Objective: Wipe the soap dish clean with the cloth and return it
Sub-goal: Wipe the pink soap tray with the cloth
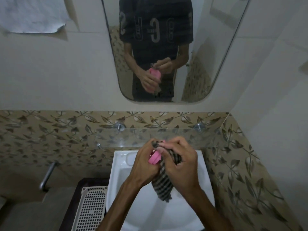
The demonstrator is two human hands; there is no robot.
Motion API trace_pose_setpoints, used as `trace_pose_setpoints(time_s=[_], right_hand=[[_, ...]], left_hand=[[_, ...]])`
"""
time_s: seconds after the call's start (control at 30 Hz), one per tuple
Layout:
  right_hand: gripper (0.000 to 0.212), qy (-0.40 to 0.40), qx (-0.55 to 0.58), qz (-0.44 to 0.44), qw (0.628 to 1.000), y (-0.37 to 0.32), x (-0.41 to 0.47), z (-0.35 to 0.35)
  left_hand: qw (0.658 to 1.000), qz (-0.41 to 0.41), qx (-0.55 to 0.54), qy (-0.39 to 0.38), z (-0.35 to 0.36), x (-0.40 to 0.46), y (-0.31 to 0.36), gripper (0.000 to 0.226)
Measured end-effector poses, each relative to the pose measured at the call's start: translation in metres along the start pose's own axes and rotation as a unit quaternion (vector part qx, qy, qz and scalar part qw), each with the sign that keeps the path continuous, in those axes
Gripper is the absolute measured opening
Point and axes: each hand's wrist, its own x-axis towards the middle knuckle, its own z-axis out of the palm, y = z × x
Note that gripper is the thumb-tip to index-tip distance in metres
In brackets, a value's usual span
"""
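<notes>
**Dish mid-wipe over the sink**

Forearms reach in from six o'clock, closest to the lens, and meet above the white sink (116, 167). Behind it, at twelve o'clock, hangs a mirror (216, 47) that reflects the same grip, and below the mirror runs a glass shelf (208, 135). At eight o'clock sits a white basket (91, 209).

The left hand (143, 165) curls round the pink dish (154, 158), which is held in the air at frame centre, mostly hidden by fingers. The right hand (181, 164) is closed on the striped cloth (162, 184), pressing its upper end onto the dish while the tail hangs toward six o'clock.

Judged from this, the wiping step is under way. Next, the cloth likely needs working round the dish's hidden faces, then the dish goes back; the shelf seems a probable spot, though that cannot be told.
</notes>
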Motion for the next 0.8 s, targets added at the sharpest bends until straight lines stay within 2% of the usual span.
trace_pose_setpoints(time_s=[0.07, 0.1, 0.27, 0.33, 0.4, 0.47, 0.53, 0.6, 0.7, 0.8], right_hand=[[0.008, 0.012, 0.036, 0.105, 0.994, 0.008, 0.013, -0.003], [0.007, 0.005, 0.063, 0.150, 0.987, 0.013, 0.017, -0.004], [0.004, 0.012, 0.153, 0.153, 0.976, 0.024, 0.004, -0.010], [0.011, 0.007, 0.232, 0.228, 0.946, 0.026, 0.005, -0.014], [0.020, -0.009, 0.313, 0.306, 0.899, 0.024, 0.008, -0.015], [0.019, -0.038, 0.364, 0.362, 0.857, 0.024, 0.011, -0.014], [0.019, -0.058, 0.393, 0.403, 0.825, 0.027, 0.012, -0.017], [0.023, -0.072, 0.405, 0.420, 0.809, 0.028, 0.011, -0.019], [0.026, -0.060, 0.397, 0.417, 0.815, 0.024, 0.006, -0.018], [0.017, 0.004, 0.371, 0.453, 0.810, 0.018, 0.003, -0.009]], left_hand=[[1.000, 0.021, 0.020, -0.011, 0.000, -0.001, 0.002, 0.043], [0.999, 0.031, 0.024, -0.012, 0.000, 0.000, 0.003, 0.049], [0.998, 0.067, 0.014, -0.013, 0.002, 0.000, 0.004, 0.043], [0.998, 0.061, 0.006, -0.019, 0.005, -0.001, 0.006, 0.046], [0.998, 0.069, 0.007, -0.012, 0.008, -0.001, 0.009, 0.041], [0.997, 0.070, 0.016, 0.002, 0.008, -0.001, 0.008, 0.036], [0.996, 0.076, 0.021, 0.037, 0.007, -0.002, 0.008, 0.029], [0.992, 0.068, 0.013, 0.101, 0.007, -0.003, 0.009, 0.035], [0.981, 0.016, -0.007, 0.191, 0.013, -0.007, 0.012, 0.050], [0.966, -0.044, -0.011, 0.255, 0.030, -0.012, 0.013, 0.057]])
